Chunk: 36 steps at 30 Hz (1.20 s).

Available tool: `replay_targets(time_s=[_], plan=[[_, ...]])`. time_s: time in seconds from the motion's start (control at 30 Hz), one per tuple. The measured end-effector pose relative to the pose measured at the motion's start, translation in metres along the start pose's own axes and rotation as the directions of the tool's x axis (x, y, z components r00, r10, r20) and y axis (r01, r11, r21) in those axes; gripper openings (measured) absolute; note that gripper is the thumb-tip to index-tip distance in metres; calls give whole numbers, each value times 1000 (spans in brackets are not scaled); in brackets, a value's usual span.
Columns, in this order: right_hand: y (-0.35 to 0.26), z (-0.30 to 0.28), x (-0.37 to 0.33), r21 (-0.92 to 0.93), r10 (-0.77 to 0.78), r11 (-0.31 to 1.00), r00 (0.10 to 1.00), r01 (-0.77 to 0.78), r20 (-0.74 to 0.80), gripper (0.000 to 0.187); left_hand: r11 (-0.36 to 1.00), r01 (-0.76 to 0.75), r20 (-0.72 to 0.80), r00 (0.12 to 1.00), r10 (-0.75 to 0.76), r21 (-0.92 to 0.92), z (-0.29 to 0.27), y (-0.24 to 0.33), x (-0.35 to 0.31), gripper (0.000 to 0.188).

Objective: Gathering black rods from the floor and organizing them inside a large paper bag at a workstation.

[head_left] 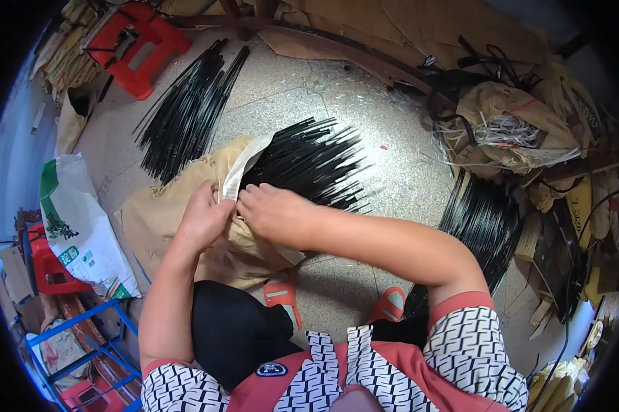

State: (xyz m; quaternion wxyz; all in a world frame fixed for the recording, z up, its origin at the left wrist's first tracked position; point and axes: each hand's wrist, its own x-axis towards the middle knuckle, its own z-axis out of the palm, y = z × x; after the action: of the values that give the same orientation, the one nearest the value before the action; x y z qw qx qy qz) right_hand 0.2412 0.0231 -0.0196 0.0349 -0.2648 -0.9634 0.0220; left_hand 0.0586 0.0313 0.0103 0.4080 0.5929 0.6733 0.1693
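Note:
A tan woven sack (165,206) lies across the floor in front of me, its pale folded rim turned up. Long thin black strips (302,161) stick out of its mouth, fanning toward the upper right. My left hand (208,216) is closed on the sack's edge, thumb and fingers pinching the cloth. Right beside it, my right hand (272,214) has its fingers curled over the same rim, close against the black strips. The palm side of my right hand is hidden.
Another bundle of black strips (189,113) lies at the upper left, near a red plastic stool (136,48). A third bundle (485,220) lies at the right. A sack of white shreds (505,130) stands beyond it. A white-and-green bag (86,226) and blue metal frame (83,343) are at left.

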Motion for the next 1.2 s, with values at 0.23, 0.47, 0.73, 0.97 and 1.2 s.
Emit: replay_targets(time_s=[0.23,0.47,0.73,0.97,1.2], plan=[[162,59,-80,810,911,261,411,-526,-28,70,999,31,46,999,-29,-42,0,19,-2,33],[174,87,-11,847,648,2,646,-531,404,56,978,164,26,986,-162,-127,15,25,10,38],[146,91,-49,867,776,47,565,-496,280,75,982,95,73,994,-84,-161,31,-7,51,17],[126,107,-399,392,992,-121,-128,-912,7,90,969,227,78,972,-220,-99,40,-11,63,18],[20,194,-446,142,769,-639,-622,-756,145,127,952,305,114,947,-300,-29,47,-16,87,32]])
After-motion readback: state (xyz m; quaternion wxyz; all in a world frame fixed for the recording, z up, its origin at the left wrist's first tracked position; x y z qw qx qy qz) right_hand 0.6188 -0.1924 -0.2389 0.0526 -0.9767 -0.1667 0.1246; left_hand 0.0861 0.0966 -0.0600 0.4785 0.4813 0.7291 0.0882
